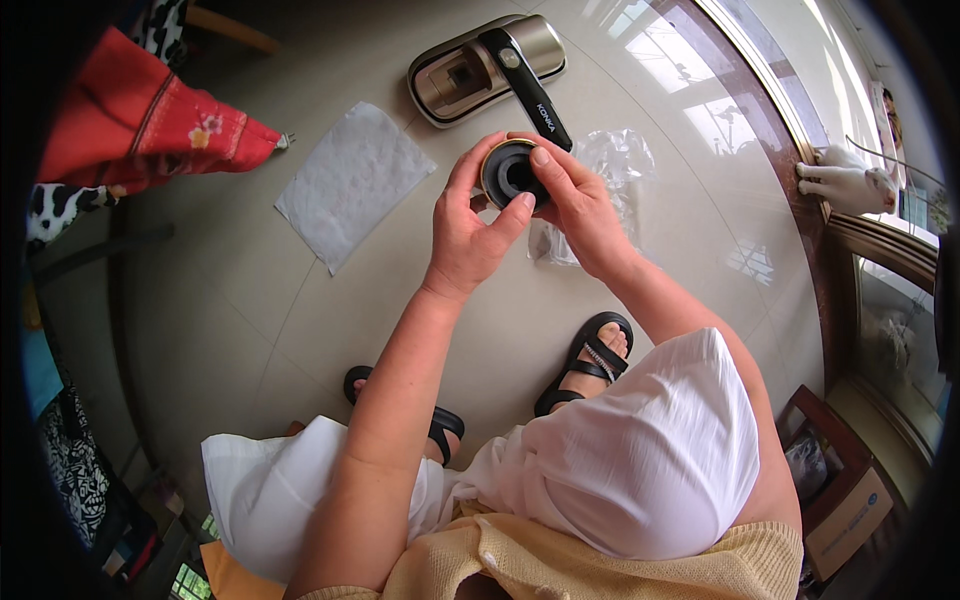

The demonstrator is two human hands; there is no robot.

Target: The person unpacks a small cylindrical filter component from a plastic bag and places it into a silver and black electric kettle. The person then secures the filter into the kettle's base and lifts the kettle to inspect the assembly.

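A round black part (494,182) with a gold-coloured rim and a dark hole in its middle is held between both hands, above the floor. My left hand (468,228) wraps its left side, thumb on the front face. My right hand (586,212) closes on its right side, thumb pressed near the upper edge. Just beyond the hands, a gold-and-black handheld vacuum cleaner (448,82) lies on the tiles, its black handle pointing toward me. Left of the hands lies a flat whitish sheet (352,185). Crumpled clear plastic wrapping (622,160) is partly hidden behind my right hand.
Red floral cloth (165,115) hangs at the upper left, a plug (284,142) by its tip. At the right, a white cat (850,188) is beside the door frame. A cardboard box (850,525) stands lower right. My sandalled feet (590,360) rest on the floor.
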